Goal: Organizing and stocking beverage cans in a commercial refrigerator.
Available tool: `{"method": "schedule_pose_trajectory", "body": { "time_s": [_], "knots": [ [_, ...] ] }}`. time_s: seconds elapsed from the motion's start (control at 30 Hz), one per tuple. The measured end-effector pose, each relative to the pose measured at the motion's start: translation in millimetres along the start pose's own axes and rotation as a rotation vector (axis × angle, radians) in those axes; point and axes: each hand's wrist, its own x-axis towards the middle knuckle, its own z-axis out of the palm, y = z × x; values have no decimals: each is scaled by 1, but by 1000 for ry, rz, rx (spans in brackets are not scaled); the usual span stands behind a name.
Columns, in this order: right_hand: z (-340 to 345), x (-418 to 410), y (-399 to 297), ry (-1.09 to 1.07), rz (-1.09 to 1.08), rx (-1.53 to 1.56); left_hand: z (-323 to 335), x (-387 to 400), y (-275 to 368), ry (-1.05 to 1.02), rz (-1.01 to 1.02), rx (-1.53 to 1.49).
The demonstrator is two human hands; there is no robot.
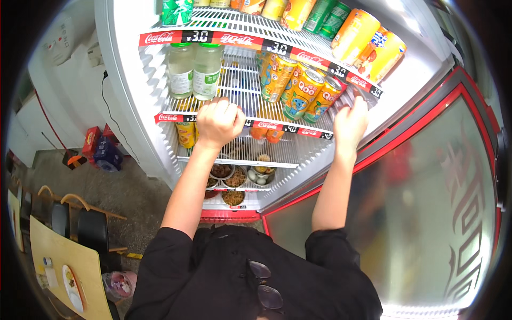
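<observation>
A lit drinks fridge stands before me with its door to the right. My left hand (221,122) is curled at the front edge of a wire shelf (256,124), just below two clear glass bottles (206,76) with green caps. What its fingers grip is hidden. My right hand (351,122) is raised at the right end of that shelf, near the fridge's side wall; its fingertips are partly hidden, so its hold cannot be told. Between the hands, orange Qoo cans (305,94) stand in rows on the shelf. Larger orange cans (356,36) and green cans (335,20) stand one shelf higher.
Below are bowls of food (234,176) and a bowl of eggs (260,176). The glass fridge door (424,200) hangs open at the right. At the left are a wooden table (60,256) with a plate (73,288), black chairs (93,228) and a pink bin (122,284).
</observation>
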Motion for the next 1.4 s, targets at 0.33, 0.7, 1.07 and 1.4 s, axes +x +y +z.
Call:
{"method": "schedule_pose_trajectory", "body": {
  "time_s": [0.33, 0.7, 1.07, 1.4],
  "knots": [
    [27, -113, -129, -86, -43, 685, -6, 1, 0, -13, -22, -102],
    [89, -112, -134, -116, -388, 312, -21, 6, -4, -78, -250, -235],
    [86, -119, -140, -47, -291, 392, -20, 80, -4, -172, -576, 238],
    [87, -121, -140, -8, -262, 430, -6, 94, -7, -182, -587, 383]
  ]
}}
